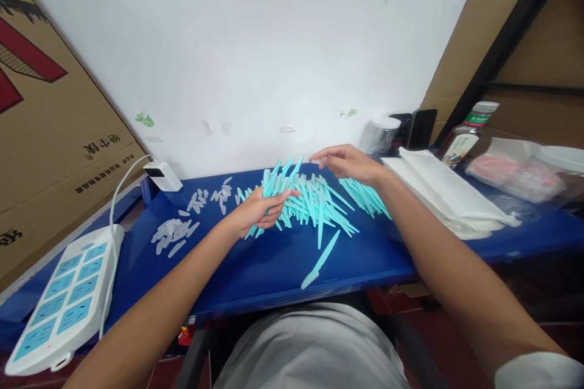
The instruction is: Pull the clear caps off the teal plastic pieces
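My left hand [264, 208] is closed around a bunch of turquoise eyebrow razors [281, 177], their tips pointing up and away. Above the pile, my right hand [349, 163] pinches a small translucent cap [314, 161] between thumb and fingertips. Below and between both hands lies a heap of turquoise razors [314, 203] on the blue table [255, 279]. One loose razor [320, 260] rests nearer the front edge. Loose translucent caps [171, 232] are scattered left of my left hand. Beneath my right forearm is another group of razors [367, 197], partly hidden.
A white power strip [68, 292] and a white plug-in charger [163, 175] are at the left, beside a large cardboard box [55, 134]. White bags [444, 191], a dark bottle [465, 134] and a lidded jar [382, 134] stand at the right. A white wall closes off the back.
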{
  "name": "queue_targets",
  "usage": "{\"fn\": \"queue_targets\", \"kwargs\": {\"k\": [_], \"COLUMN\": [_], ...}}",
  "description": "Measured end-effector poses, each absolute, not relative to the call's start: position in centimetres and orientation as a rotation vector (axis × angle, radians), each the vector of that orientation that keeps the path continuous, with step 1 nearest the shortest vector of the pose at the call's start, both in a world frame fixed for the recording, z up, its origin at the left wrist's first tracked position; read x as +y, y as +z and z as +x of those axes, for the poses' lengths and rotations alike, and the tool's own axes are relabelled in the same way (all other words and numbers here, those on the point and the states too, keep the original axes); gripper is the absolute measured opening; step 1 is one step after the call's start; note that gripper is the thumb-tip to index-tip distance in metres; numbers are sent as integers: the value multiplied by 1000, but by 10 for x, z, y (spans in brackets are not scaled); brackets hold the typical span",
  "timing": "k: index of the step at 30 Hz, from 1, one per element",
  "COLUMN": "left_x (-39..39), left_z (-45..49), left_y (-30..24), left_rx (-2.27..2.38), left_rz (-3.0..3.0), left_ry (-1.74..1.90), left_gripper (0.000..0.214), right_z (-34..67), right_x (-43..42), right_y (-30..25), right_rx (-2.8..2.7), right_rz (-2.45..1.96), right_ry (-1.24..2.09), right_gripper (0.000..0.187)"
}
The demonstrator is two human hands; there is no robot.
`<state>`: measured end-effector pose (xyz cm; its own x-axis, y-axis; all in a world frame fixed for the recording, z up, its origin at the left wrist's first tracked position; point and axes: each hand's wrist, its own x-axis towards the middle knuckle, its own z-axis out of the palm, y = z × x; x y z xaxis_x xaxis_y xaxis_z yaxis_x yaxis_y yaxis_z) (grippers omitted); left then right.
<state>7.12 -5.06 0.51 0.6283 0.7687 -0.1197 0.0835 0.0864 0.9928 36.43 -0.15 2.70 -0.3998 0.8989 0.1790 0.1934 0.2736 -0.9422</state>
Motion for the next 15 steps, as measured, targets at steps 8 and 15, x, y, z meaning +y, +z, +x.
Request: {"fn": "queue_targets", "kwargs": {"k": [8,15], "left_x": [-51,-49], "left_z": [73,72], "left_y": [2,-2], "left_rx": [803,757], "left_rz": [1400,1390], "left_ry": [564,531], "left_gripper": [54,49], "right_z": [360,364], "right_x": [-3,2], "right_y": [26,23], "right_rx": [-1715,-1760], "right_rz": [-991,-1000], "right_ry": [1148,992], "right_gripper": [35,47]}}
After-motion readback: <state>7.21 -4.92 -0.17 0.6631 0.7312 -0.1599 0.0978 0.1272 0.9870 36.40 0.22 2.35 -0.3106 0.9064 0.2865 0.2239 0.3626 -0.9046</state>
